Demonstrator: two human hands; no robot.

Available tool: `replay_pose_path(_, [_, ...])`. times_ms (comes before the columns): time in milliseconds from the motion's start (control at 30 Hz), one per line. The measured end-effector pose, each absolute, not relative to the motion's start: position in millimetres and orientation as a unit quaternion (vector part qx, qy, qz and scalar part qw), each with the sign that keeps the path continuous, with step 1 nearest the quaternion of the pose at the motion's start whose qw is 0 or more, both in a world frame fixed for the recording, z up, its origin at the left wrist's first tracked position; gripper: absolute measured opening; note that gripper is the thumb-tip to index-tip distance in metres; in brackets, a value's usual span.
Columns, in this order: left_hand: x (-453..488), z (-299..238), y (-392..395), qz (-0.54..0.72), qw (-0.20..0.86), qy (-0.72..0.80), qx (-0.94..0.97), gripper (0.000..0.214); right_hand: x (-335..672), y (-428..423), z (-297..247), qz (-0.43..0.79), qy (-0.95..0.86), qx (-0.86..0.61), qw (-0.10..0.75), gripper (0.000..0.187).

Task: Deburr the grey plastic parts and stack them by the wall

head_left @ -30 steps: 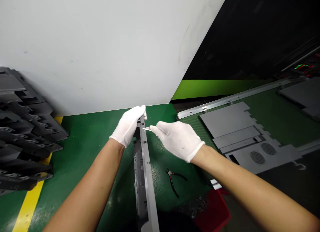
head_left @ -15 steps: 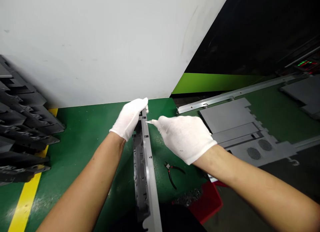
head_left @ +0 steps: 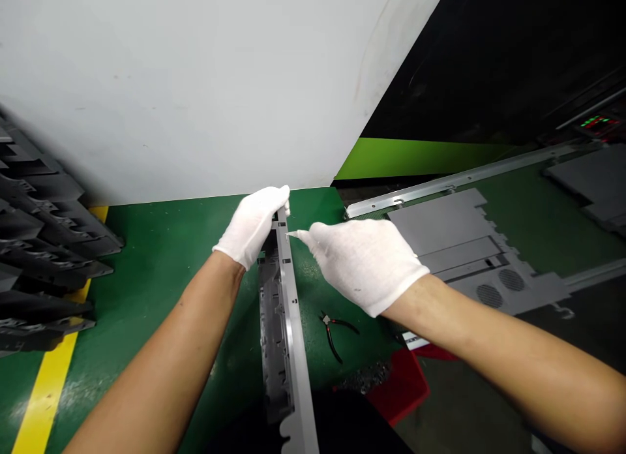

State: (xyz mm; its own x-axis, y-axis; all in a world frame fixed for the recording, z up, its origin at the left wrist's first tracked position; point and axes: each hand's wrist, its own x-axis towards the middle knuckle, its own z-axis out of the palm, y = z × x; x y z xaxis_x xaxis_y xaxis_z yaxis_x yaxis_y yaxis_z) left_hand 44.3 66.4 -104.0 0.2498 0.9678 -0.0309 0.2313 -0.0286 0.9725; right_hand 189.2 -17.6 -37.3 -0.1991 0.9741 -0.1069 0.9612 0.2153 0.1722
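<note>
My left hand [head_left: 257, 222], in a white glove, is closed around the far end of a long grey plastic panel [head_left: 297, 349]. The panel stands on edge, its narrow side up and its ribbed, slotted face to the left. My right hand [head_left: 362, 261], gloved in white too, is closed in a pinch on a slim tool with a pale, pointed blade-like tip [head_left: 293, 234]. That tip points left and lies at the panel's upper edge, close to my left hand. Inside my fist the tool's handle is hidden.
Side cutters [head_left: 332, 330] lie on the green table [head_left: 180, 245], near a red bin [head_left: 403, 385] and a heap of small pieces. Several dark grey parts [head_left: 44, 239] stand at left. More grey panels [head_left: 454, 239] lie on a conveyor at right. A white wall [head_left: 195, 89] rises behind.
The whole view has shifted slightly, so everything sits a little higher. Both hands keep their hold, and the tool's tip stays at nearly the same spot on the panel's edge.
</note>
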Motion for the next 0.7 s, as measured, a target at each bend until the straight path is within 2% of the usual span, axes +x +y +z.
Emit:
replay_pose_path(533, [43,-102,66,0.352,0.483,0.487,0.637,0.034,190,-20,-34,0.024,0.778,0.617,0.117,0.065])
replay_pose_path(700, [39,-104,68,0.359,0.486,0.479,0.637,0.036,188,-30,-30,-0.041,0.790,0.601,0.114,0.059])
